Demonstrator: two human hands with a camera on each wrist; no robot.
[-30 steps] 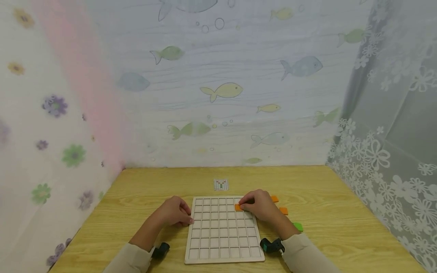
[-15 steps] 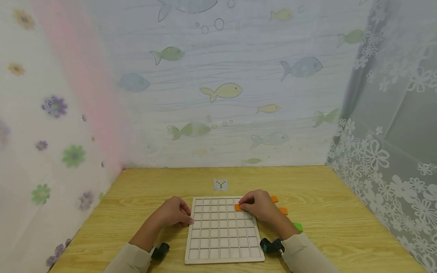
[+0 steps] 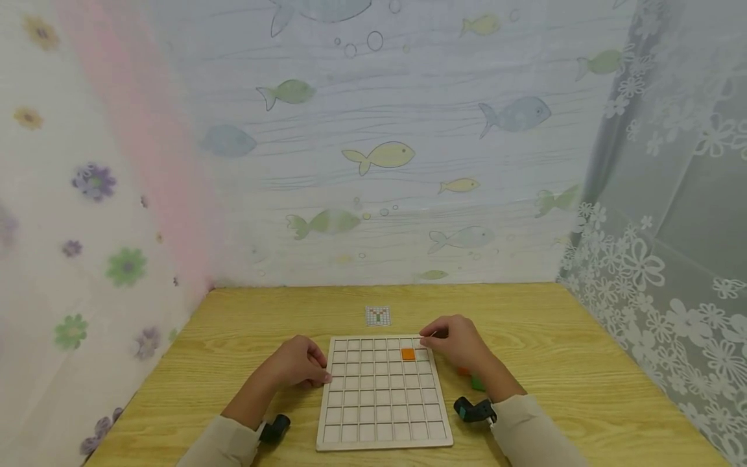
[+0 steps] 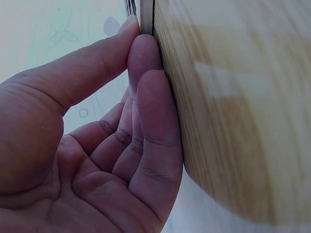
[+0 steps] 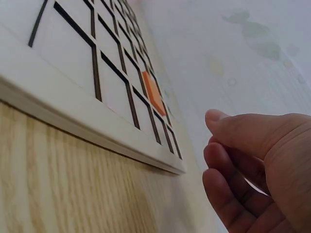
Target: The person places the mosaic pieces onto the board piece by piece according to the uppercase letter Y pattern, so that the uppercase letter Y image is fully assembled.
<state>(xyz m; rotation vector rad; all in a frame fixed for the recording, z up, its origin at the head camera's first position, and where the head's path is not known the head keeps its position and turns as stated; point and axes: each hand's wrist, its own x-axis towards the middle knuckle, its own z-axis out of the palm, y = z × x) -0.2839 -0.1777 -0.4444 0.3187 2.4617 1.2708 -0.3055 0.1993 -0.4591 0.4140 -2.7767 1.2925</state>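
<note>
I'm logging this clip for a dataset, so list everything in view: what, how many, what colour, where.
White square grid board: one, white with dark slot lines, on the table between the hands.
Orange square tile: one, orange, seated in a cell in the board's second row from the far edge, towards the right.
Loose tiles: one orange and one green show, on the table right of the board, partly hidden by the right wrist.
Small pattern card: one, white with coloured marks, beyond the board.
Wooden table: one, light yellow-brown.
Printed curtains: fish at the back, flowers at the sides.
Wrist cameras: two, black, one per wrist.
Left hand: fingers against the board's left edge.
Right hand: empty, by the board's far right corner.
</note>
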